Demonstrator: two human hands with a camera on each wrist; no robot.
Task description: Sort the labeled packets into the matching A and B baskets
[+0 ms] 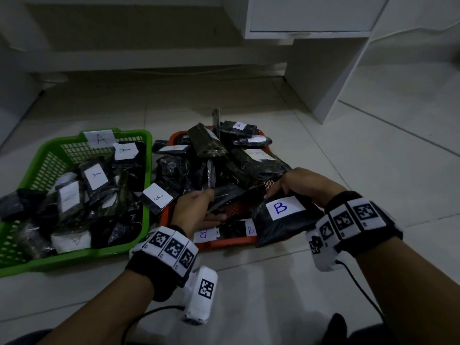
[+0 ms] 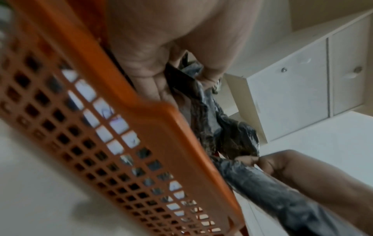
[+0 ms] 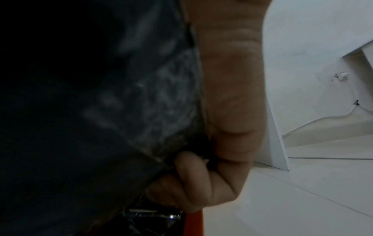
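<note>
black b packet [image 1: 278, 220] gripped by right hand [image 1: 301, 185].

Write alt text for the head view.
The right hand grips a black packet labeled B over the orange basket, while the left hand reaches into its packets. A green basket marked A sits to the left.

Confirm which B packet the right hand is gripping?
The big B packet at the orange basket's near right corner, gripped by the right hand; other B packets lie loose inside.
</note>
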